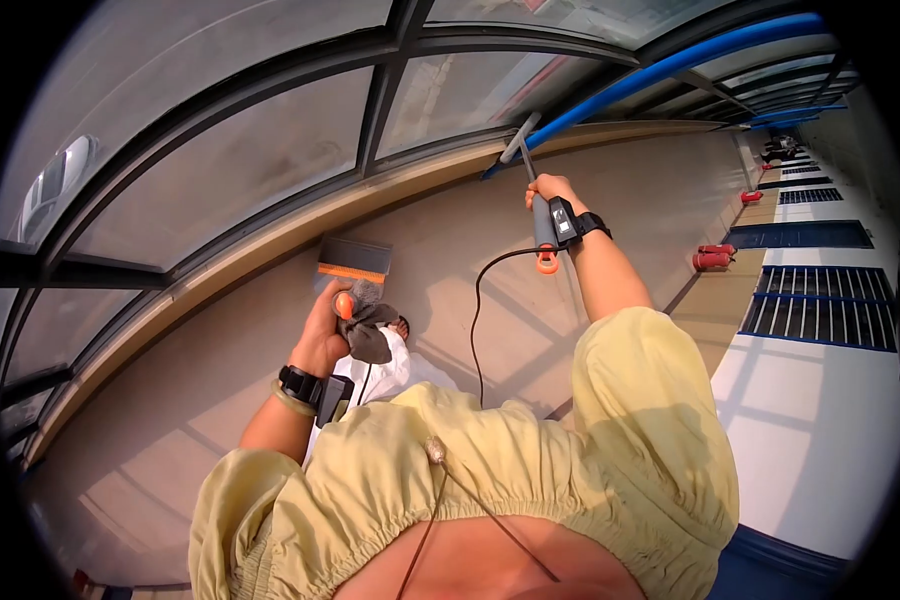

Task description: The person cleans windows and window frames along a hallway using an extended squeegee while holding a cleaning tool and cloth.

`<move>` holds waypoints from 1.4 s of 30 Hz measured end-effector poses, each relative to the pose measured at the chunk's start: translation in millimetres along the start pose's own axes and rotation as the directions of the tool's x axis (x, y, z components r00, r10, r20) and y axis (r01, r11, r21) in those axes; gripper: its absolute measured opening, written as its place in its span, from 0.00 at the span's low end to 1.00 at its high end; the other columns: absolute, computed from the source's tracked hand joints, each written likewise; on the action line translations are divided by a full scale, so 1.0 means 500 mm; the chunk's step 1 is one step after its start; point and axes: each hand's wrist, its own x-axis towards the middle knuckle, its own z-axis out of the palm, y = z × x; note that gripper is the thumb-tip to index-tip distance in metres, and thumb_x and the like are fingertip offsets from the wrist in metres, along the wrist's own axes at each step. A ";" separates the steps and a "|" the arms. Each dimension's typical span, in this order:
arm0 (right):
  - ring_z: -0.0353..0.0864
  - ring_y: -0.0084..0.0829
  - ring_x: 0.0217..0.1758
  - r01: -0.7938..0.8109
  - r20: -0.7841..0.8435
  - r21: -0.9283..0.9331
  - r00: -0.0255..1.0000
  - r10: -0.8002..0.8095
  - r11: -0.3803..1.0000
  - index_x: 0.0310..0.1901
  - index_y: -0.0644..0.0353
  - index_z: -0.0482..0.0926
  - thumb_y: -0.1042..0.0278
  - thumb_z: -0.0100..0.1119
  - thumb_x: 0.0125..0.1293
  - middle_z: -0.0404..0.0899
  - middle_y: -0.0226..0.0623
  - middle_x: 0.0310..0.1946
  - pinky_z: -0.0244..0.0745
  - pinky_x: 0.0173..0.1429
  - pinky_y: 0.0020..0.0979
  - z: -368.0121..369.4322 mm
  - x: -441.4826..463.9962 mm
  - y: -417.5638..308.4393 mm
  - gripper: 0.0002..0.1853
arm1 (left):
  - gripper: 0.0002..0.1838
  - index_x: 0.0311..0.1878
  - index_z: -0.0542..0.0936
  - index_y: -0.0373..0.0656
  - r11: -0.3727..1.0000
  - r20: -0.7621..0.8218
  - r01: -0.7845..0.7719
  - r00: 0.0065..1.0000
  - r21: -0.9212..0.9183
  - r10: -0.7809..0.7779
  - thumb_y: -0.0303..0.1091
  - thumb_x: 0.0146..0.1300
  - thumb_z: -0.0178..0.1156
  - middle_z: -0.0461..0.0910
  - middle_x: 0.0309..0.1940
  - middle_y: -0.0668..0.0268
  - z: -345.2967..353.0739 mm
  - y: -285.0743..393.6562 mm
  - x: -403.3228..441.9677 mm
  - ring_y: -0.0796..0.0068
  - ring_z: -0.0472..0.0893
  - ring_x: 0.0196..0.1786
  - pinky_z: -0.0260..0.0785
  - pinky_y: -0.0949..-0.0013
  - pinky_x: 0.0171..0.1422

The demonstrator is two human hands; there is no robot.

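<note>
My left hand (320, 335) is closed round the handle of a brush (354, 272) with orange and grey parts, and a grey cloth (369, 335) hangs against the same hand. The brush head points away from me, near the low ledge under the windows. Out ahead on the right, my right hand (554, 193) grips the grey handle of a long tool (543, 222) with an orange end. The tool's metal shaft runs up to a grey bar (521, 138) at the lower window frame, beside a blue pipe (660, 75).
Large framed windows (240, 160) curve along the left and front above a tan ledge (270, 235). Red fire extinguishers (713, 258) stand by the right wall, which has barred windows (820, 307). A black cable (478, 320) loops from my right wrist towards my body.
</note>
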 end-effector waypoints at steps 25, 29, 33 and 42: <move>0.80 0.57 0.40 0.540 0.503 -0.809 0.841 -0.201 0.233 0.64 0.69 0.65 0.76 0.48 0.53 0.79 0.62 0.33 0.75 0.45 0.48 -0.127 -0.534 0.435 0.32 | 0.17 0.25 0.73 0.45 0.991 0.300 0.105 0.945 0.087 -0.127 0.44 0.67 0.51 0.75 0.22 0.67 0.007 0.031 -0.030 0.69 0.76 0.26 0.75 0.65 0.38; 0.80 0.57 0.39 0.468 0.413 -0.860 0.873 -0.260 0.205 0.65 0.62 0.66 0.76 0.47 0.53 0.80 0.59 0.34 0.74 0.44 0.49 -0.178 -0.598 0.452 0.32 | 0.18 0.24 0.71 0.45 0.981 0.401 0.180 0.895 0.074 -0.194 0.45 0.68 0.51 0.73 0.21 0.68 -0.010 0.031 -0.029 0.71 0.74 0.24 0.72 0.68 0.33; 0.79 0.57 0.42 0.365 0.313 -0.909 0.917 -0.246 0.204 0.62 0.56 0.69 0.79 0.45 0.55 0.80 0.58 0.38 0.74 0.44 0.50 -0.199 -0.648 0.467 0.29 | 0.20 0.26 0.73 0.43 0.979 0.281 0.178 0.939 0.099 -0.199 0.49 0.68 0.52 0.74 0.21 0.68 0.002 0.025 -0.049 0.71 0.73 0.23 0.70 0.68 0.32; 0.83 0.50 0.37 0.329 0.327 -0.742 0.938 -0.113 0.584 0.65 0.60 0.67 0.74 0.55 0.55 0.81 0.54 0.40 0.78 0.44 0.43 -0.195 -0.668 0.499 0.32 | 0.19 0.29 0.74 0.43 0.982 0.221 0.092 0.967 0.163 -0.127 0.48 0.68 0.50 0.77 0.25 0.64 -0.016 0.005 -0.062 0.68 0.76 0.26 0.72 0.65 0.34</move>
